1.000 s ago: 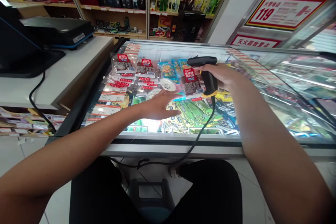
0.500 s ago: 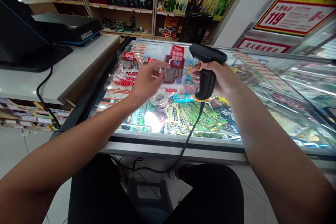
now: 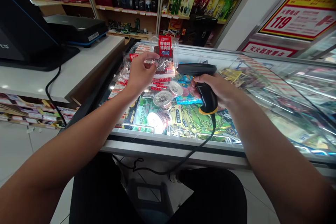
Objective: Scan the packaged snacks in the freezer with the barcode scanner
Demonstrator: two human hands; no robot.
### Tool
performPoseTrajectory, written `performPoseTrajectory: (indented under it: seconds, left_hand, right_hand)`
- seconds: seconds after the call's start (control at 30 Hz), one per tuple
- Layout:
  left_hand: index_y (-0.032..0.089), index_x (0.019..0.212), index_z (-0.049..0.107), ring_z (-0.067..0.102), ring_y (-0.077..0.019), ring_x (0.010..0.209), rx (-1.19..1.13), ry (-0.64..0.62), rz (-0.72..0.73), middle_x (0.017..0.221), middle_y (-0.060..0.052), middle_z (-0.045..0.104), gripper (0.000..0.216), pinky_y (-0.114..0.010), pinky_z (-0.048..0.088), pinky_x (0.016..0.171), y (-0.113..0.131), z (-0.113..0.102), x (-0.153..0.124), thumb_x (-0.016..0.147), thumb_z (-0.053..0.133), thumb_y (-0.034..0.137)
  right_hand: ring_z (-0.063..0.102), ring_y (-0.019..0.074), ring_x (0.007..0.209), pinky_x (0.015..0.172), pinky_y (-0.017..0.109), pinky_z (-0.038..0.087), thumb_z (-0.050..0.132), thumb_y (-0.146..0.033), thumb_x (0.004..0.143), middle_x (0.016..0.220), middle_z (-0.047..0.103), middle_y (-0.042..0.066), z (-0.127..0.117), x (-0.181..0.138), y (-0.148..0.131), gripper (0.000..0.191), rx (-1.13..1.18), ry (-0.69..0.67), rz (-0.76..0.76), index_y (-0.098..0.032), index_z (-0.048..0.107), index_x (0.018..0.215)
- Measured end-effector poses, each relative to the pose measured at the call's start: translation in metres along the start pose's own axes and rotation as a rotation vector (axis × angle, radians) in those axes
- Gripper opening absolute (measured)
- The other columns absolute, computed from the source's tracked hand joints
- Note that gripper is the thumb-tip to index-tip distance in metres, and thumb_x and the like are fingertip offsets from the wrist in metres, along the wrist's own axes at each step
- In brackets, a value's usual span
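Observation:
My left hand (image 3: 143,71) pinches the left edge of a clear snack packet (image 3: 165,56) with a red label, held upright above the freezer's glass top. A barcode shows low on its right side. In my right hand (image 3: 210,85) is a black barcode scanner (image 3: 198,69) with yellow trim, gripped by its handle. Its head points left, close to the packet's barcode, and a bright spot shows there. More red-labelled packets lie behind and below my left hand, partly hidden by it. Under the glass are round tubs (image 3: 162,98) and green bags (image 3: 199,117).
On the left, a white counter (image 3: 99,56) carries a black scale (image 3: 76,28) and a monitor (image 3: 23,24). Shelves (image 3: 131,8) of goods stand behind the freezer. The scanner's cable (image 3: 189,155) hangs over the freezer's front edge, above my knees.
The packet has moved left and its label now faces me more squarely. The scanner has swung to a level pose, its head lower and farther left, close to the barcode.

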State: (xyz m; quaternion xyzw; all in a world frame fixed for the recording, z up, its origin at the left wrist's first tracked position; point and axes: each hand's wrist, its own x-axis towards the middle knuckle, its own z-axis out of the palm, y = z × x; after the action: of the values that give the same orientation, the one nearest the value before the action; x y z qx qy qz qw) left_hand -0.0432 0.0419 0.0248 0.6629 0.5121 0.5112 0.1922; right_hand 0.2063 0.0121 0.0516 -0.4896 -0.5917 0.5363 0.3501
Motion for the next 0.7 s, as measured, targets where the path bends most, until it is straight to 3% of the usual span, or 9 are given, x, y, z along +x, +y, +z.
performPoseTrajectory:
  seconds: [0.27, 0.4, 0.7]
  left_hand:
    - [0.023, 0.12, 0.066, 0.068, -0.0169, 0.086, 0.014, -0.017, -0.06, 0.125, -0.006, 0.07, 0.03, -0.027, 0.052, 0.066, -0.004, -0.003, 0.002, 0.093, 0.055, 0.028]
    - [0.021, 0.116, 0.069, 0.067, -0.0155, 0.084, -0.03, 0.016, -0.035, 0.128, -0.007, 0.07, 0.029, -0.029, 0.054, 0.071, -0.009, -0.002, 0.005, 0.09, 0.057, 0.023]
    - [0.019, 0.11, 0.069, 0.066, -0.0151, 0.076, -0.103, 0.082, -0.004, 0.112, -0.007, 0.073, 0.026, -0.03, 0.055, 0.07, -0.023, 0.002, 0.014, 0.088, 0.056, 0.015]
  right_hand:
    - [0.054, 0.0184, 0.055, 0.051, 0.034, 0.046, 0.068, -0.032, 0.081, 0.065, 0.058, 0.007, -0.001, -0.001, 0.0, 0.016, -0.038, 0.015, -0.002, -0.021, 0.059, 0.073]
    - [0.053, 0.0177, 0.054, 0.05, 0.033, 0.047, 0.069, -0.032, 0.081, 0.062, 0.058, 0.006, -0.001, -0.002, -0.002, 0.017, -0.056, 0.039, 0.006, -0.021, 0.058, 0.073]
    - [0.058, 0.0171, 0.056, 0.053, 0.031, 0.052, 0.071, -0.029, 0.079, 0.066, 0.061, 0.005, -0.004, 0.001, -0.003, 0.014, -0.048, 0.077, -0.008, -0.019, 0.062, 0.077]
